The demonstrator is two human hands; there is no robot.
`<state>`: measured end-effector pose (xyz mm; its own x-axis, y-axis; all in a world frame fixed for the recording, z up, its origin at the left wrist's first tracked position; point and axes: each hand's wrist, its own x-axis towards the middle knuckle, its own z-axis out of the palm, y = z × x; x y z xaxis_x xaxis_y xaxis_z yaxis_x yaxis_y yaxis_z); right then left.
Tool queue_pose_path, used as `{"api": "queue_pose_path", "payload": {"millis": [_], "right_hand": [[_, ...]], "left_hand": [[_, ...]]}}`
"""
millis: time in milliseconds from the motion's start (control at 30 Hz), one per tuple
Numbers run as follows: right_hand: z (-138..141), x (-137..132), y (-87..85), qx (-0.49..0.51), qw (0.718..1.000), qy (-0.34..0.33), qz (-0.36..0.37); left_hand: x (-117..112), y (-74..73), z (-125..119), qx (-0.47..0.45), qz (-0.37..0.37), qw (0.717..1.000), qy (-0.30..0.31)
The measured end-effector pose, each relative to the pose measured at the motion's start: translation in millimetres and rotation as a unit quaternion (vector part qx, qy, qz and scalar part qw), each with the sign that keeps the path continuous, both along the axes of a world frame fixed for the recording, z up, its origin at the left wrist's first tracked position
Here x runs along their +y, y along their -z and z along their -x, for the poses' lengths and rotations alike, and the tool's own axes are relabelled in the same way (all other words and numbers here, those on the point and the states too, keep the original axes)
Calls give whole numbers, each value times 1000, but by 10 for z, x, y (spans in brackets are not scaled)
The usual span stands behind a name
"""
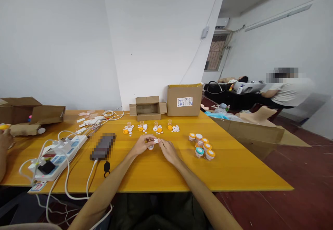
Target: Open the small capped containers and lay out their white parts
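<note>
Both hands meet over the middle of the table [156,174]. Between their fingertips is a small white piece with dark holes or spots [155,140]. My left hand [142,144] pinches it from the left, and my right hand [168,150] has its fingers closed at its right edge. Just below the left fingers sits a small cup-like part [151,147], partly hidden by them. Beyond the hands, small clear cups [156,123] stand in a row, each with orange rings [159,130] and white perforated discs [176,129] near it.
To the right stand several lidded jars, mostly orange-rimmed [210,154], one teal [199,151]. An open carton [148,108] and a taller box [184,100] are at the back. On the left lie a phone [103,146], power strip [65,157] and cables. Another person's hand [5,140] is far left.
</note>
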<state>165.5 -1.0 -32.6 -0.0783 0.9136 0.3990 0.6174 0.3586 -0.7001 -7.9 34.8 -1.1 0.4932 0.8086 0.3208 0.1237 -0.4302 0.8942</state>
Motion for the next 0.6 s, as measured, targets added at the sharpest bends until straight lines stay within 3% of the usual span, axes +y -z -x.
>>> {"api": "queue_pose_path", "payload": {"millis": [600], "right_hand": [[-6,-27,-71,58,997,-41,16]], "left_hand": [[16,-3,-11,-26,1,1000,16]]}}
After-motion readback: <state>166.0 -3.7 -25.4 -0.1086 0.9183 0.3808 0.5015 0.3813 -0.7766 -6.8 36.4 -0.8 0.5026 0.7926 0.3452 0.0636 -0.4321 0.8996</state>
